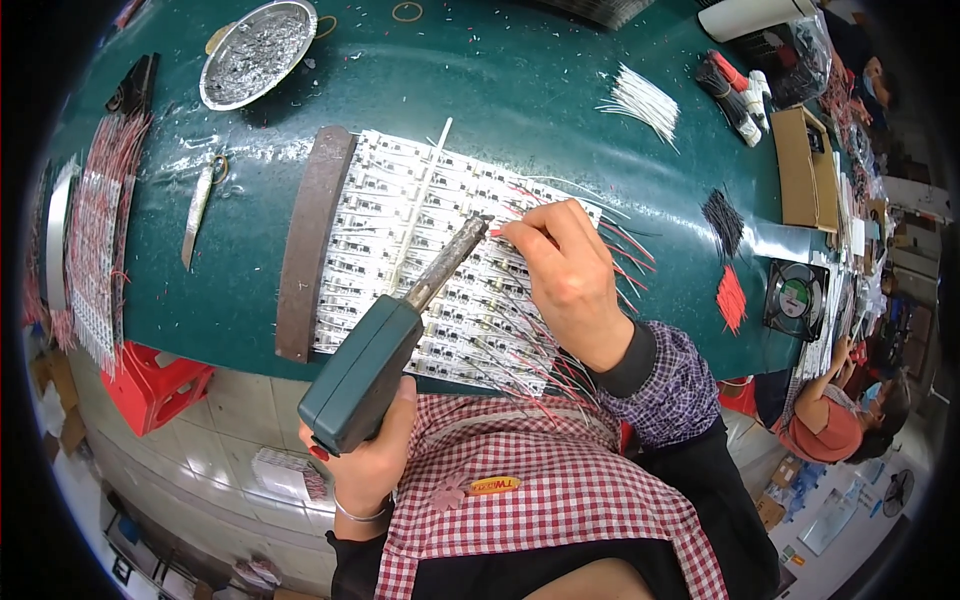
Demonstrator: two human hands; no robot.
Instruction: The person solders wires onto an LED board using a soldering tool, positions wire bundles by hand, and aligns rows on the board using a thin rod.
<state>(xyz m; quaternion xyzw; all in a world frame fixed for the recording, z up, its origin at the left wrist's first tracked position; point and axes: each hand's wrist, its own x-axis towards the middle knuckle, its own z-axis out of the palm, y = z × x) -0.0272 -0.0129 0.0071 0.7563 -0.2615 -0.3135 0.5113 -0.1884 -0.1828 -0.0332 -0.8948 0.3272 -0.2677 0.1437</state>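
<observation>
My left hand (372,465) is wrapped round the handle of a green soldering gun (362,372). Its metal barrel slants up and right, with the tip over a white panel of small circuit boards (378,205). At that tip my right hand (570,280) pinches the end of a red wire (495,233) between thumb and forefinger. Whether tip and wire touch is too small to tell. Red, black and white wires trail off the panel's right side. A thin white stick (425,185) lies across the boards, and a brown bar (316,240) runs along the panel's left edge.
On the green table (480,85) are a metal dish of scraps (258,52), a knife (199,210), and white (642,102), black (723,222) and red wire bundles (731,300). A small fan (797,298) and cardboard box (800,175) stand right. Wired panels (105,220) lie left. Another person (835,415) sits right.
</observation>
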